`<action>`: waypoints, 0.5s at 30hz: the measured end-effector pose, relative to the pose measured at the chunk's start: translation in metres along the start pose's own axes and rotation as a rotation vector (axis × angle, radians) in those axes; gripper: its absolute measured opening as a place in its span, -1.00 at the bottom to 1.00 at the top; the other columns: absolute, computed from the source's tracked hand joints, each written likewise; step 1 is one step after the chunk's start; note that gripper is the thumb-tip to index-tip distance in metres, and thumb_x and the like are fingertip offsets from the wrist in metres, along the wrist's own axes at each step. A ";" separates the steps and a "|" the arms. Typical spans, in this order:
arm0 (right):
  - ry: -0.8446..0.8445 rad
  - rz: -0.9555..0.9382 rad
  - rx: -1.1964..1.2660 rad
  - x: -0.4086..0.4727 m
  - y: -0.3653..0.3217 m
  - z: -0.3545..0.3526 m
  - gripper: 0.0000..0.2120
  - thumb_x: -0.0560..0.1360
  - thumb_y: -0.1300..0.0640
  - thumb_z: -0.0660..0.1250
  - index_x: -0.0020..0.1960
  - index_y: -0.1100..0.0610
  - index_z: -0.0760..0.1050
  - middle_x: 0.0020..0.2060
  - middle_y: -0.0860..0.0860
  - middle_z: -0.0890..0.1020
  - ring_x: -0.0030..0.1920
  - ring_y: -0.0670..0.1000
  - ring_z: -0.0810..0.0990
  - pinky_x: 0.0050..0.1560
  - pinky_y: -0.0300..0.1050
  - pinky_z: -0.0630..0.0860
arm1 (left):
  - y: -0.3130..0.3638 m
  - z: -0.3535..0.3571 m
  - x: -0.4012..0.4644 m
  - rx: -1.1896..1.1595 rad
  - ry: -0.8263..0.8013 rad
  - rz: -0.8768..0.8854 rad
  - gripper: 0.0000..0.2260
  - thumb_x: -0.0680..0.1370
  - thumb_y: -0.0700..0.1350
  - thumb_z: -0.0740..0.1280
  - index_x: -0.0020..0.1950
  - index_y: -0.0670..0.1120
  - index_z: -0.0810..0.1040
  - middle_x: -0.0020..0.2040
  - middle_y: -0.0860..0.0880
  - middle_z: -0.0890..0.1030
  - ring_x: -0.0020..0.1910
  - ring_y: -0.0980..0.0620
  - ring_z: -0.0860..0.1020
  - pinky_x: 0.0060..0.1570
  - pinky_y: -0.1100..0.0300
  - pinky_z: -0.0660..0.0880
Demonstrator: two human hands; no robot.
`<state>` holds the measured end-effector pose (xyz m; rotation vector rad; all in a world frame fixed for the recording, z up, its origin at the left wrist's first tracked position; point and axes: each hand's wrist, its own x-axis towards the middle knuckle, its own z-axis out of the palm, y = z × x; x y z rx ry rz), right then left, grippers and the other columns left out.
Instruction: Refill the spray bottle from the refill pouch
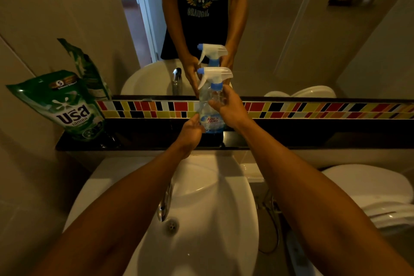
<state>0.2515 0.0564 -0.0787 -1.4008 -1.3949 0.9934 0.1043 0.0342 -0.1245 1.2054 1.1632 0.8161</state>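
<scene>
A clear spray bottle [211,105] with a white trigger head and blue collar stands on the dark ledge [291,139] behind the basin, in front of the mirror. My left hand [190,132] grips its lower part by the blue label. Around the bottle's shoulder, just under the collar, my right hand [228,108] is wrapped. The trigger head sits on the bottle. A green refill pouch [65,105] leans upright against the wall at the ledge's left end, apart from both hands.
A white basin [201,219] with a chrome tap [165,204] lies below my arms. A white toilet [369,195] is at the right. The mirror [291,29] shows the person, bottle and tap. A coloured tile strip [313,110] runs along the ledge's back.
</scene>
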 end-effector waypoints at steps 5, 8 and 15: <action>0.031 0.053 -0.018 -0.001 0.008 0.003 -0.59 0.61 0.24 0.38 0.42 0.14 0.41 0.34 0.08 0.58 0.36 0.09 0.55 0.35 0.16 0.54 | -0.005 0.000 0.002 -0.009 -0.007 0.038 -0.55 0.65 -0.32 0.16 0.54 -0.11 0.29 0.37 -0.14 0.52 0.33 -0.08 0.52 0.00 0.32 0.57; 0.036 0.069 -0.017 -0.004 0.007 0.004 -0.55 0.61 0.24 0.38 0.47 0.12 0.38 0.37 0.08 0.56 0.38 0.11 0.54 0.36 0.23 0.53 | -0.002 0.001 0.002 -0.016 -0.001 0.050 -0.54 0.62 -0.38 0.17 0.52 -0.14 0.32 0.35 -0.17 0.52 0.32 -0.10 0.52 0.04 0.28 0.57; 0.182 0.004 0.047 -0.025 -0.006 0.005 -0.46 0.65 0.23 0.32 0.58 0.04 0.27 0.46 0.01 0.47 0.37 0.00 0.51 0.26 -0.01 0.60 | 0.007 -0.015 -0.009 0.091 0.075 0.088 -0.55 0.60 -0.42 0.20 0.49 -0.21 0.34 0.28 -0.06 0.49 0.30 -0.04 0.48 0.17 0.14 0.46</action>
